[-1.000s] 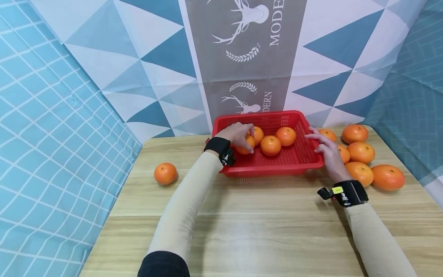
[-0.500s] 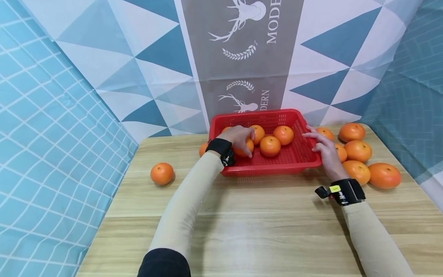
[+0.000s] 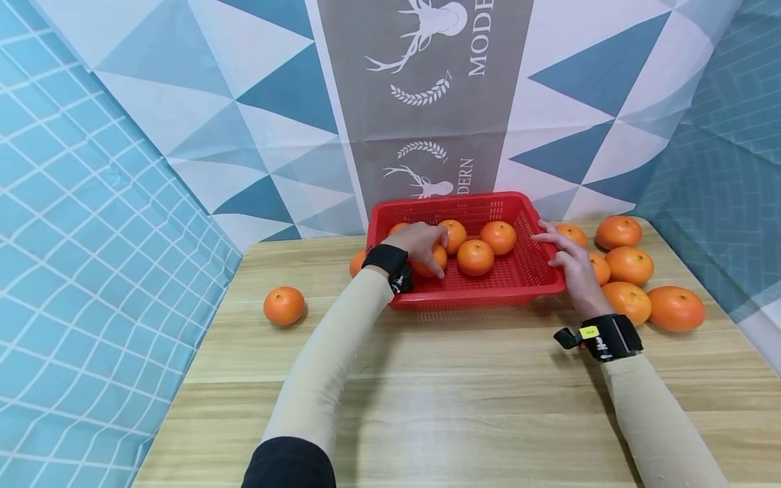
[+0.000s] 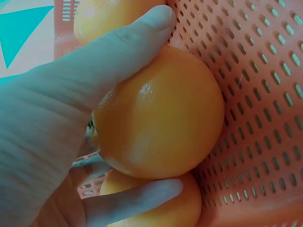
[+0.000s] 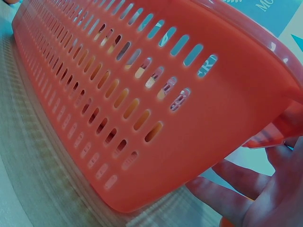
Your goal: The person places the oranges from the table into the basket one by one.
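Observation:
In the head view my left hand [image 3: 416,238] reaches into the left part of a red perforated basket [image 3: 464,295]. It grips an orange [image 4: 163,113], with the thumb across its upper side and a finger along its lower side in the left wrist view. A second orange [image 4: 156,203] lies just below the held one, and another orange [image 4: 102,19] shows behind the thumb. My right hand [image 3: 573,264] holds the basket's right end; its fingers [image 5: 222,196] sit at the end wall, under the rim. Two oranges [image 3: 475,257] lie in the basket's middle.
Several oranges [image 3: 627,266] are grouped on the wooden table [image 3: 451,393] right of the basket. A lone orange [image 3: 284,306] lies at left, and an orange [image 3: 357,263] peeks out beside the basket's left end. A patterned cloth [image 3: 293,115] hangs behind.
My left hand has shifted slightly right and nearer with its grip on the orange, uncovering oranges behind its wrist. The view has drifted a little. My right hand stays at the basket's end.

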Tool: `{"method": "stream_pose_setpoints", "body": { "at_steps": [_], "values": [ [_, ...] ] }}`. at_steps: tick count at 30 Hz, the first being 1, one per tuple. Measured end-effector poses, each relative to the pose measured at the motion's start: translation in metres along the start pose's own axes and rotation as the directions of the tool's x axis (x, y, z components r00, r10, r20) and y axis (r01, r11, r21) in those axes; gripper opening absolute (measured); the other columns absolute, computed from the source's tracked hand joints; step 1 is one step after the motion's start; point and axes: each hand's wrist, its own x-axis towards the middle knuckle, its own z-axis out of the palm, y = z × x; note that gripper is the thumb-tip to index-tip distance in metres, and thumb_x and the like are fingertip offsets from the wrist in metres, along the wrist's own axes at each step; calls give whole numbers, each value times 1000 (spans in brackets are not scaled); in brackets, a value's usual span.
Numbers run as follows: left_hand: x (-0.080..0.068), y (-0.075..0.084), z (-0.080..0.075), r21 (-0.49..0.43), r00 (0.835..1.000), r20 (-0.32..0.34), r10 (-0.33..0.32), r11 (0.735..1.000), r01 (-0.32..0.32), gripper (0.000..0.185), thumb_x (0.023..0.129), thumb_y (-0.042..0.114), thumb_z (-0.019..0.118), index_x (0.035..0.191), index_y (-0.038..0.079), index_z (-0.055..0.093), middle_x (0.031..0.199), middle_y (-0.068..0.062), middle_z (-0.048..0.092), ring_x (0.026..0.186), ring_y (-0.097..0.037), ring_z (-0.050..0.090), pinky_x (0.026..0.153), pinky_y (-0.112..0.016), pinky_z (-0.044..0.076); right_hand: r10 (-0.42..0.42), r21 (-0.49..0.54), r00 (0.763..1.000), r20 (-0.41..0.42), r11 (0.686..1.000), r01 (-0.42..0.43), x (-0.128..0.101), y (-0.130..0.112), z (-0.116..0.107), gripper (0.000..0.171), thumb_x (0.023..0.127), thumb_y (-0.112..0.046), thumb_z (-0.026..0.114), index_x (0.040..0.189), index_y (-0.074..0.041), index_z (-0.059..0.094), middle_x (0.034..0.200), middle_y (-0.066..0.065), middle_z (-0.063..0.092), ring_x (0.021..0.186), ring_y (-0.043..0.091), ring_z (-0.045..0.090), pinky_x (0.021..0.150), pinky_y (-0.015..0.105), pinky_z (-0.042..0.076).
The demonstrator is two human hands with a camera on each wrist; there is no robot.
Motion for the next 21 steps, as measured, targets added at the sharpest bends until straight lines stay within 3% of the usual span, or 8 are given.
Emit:
{"method": "stream_pose_setpoints", "body": {
  "at_steps": [10, 21],
  "values": [
    [4, -4, -2, 3, 1000, 3, -4, 1000, 4, 58, 87, 43, 97, 127, 21, 62, 121, -5, 71, 118, -23, 61, 100, -37, 55, -6, -10, 1000, 1, 1000, 6, -1, 1, 1, 61, 104, 2, 36, 160, -6, 60, 191, 1, 24, 177, 39, 14, 99, 5, 55],
    [-7, -5, -21, -74, 1000, -25, 8, 997, -10, 49, 93, 39, 92, 130, 21, 65, 124, -5, 74, 115, -23, 65, 102, -37, 61, -7, -5, 1000, 3, 1000, 7, -1, 1, 0, 60, 104, 1, 36, 159, -6, 60, 191, 2, 23, 176, 39, 13, 97, 6, 57]
  ]
}}
